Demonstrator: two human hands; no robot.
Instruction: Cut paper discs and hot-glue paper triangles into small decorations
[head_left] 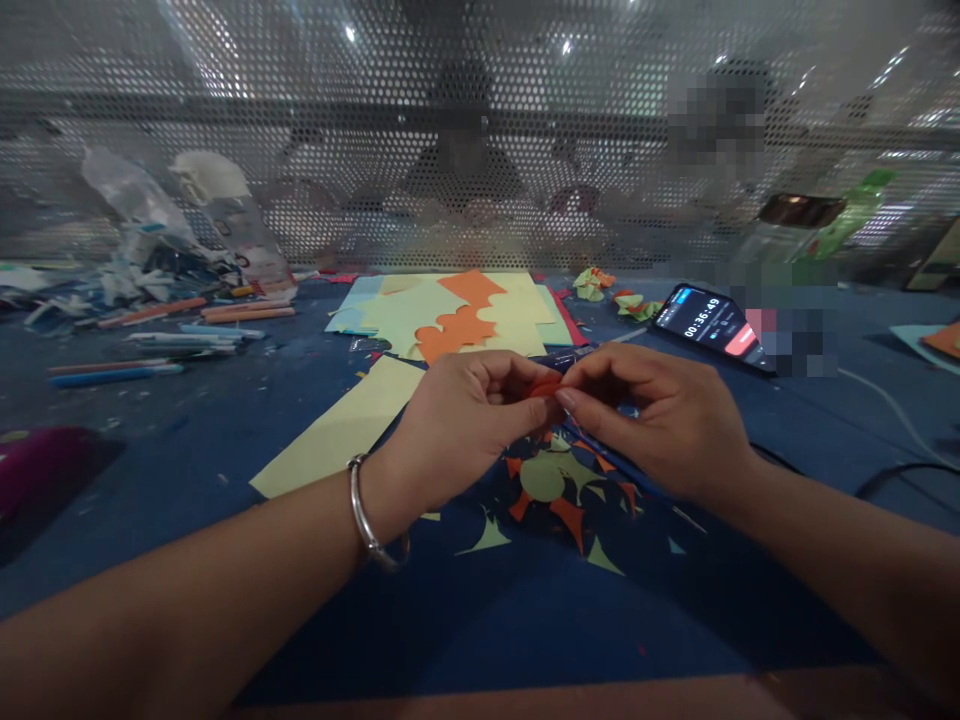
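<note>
Near the middle of the view, my left hand (480, 415) pinches a small piece of orange paper (545, 385) between thumb and fingers. My right hand (652, 415) meets it from the other side, its thumb and fingertip closed on the edge of the same piece. The paper looks curved or folded, and fingers partly cover it. Below the hands lie orange and pale green paper scraps (566, 520), with a pale green round cutout (541, 479) among them. A pale yellow-green paper strip (337, 430) lies beside my left forearm.
Stacked coloured paper sheets (517, 310) lie beyond my hands, before a perforated metal screen (360, 130). A phone (712, 328) with a running timer and a jar (787, 235) stand to the right. Rolled paper sticks (180, 340), a plastic bottle (236, 225) and a magenta object (45, 465) are left.
</note>
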